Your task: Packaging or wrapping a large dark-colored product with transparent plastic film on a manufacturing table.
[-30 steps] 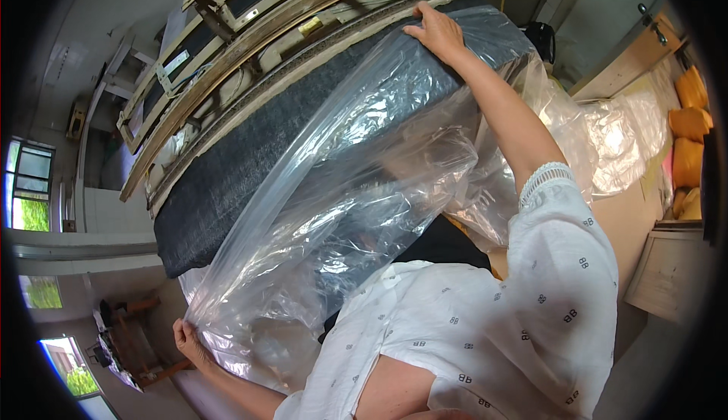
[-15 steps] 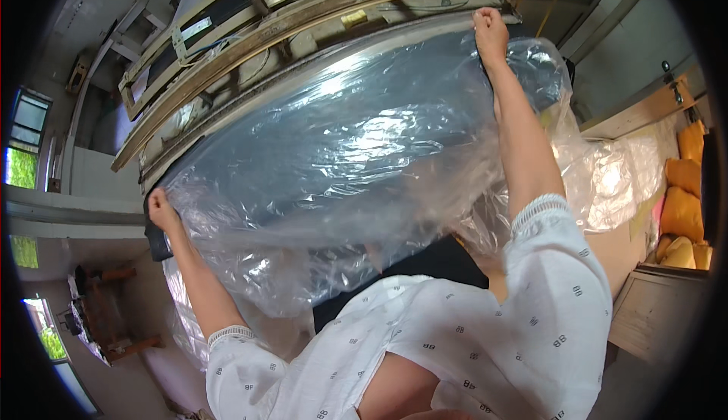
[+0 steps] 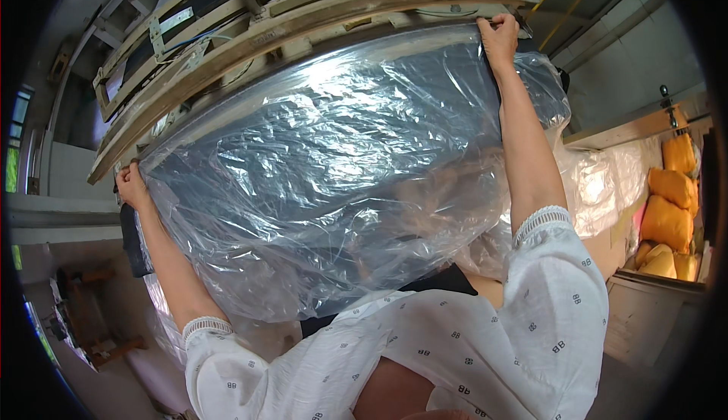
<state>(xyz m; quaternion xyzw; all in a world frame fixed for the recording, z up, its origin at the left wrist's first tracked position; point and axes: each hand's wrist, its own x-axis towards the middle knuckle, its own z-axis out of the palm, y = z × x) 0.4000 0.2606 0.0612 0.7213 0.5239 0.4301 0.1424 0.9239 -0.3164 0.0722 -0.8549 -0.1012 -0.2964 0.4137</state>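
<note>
A large sheet of clear plastic film (image 3: 326,135) is stretched between my two hands, its surface wrinkled and shiny. Dark blue-grey material (image 3: 425,78) shows through it. At the far left corner my left hand (image 3: 132,185) is closed, pinching the film's edge. My right hand (image 3: 500,40) pinches the far right corner, fingers bent together, close to the long wooden bar. The film's near side hangs in loose folds toward my body, over something black (image 3: 447,282).
A wooden frame (image 3: 303,22) with metal brackets and wires runs along the far side. More bunched clear plastic (image 3: 607,181) lies at the right, near stacked orange bundles (image 3: 671,204) on a shelf. A brown wooden stand (image 3: 95,314) is on the left.
My left hand has moved farther left and slightly away from me, drawing the film's far edge closer to the wooden bar. My right hand has shifted slightly right and nearer; the film looks more crinkled.
</note>
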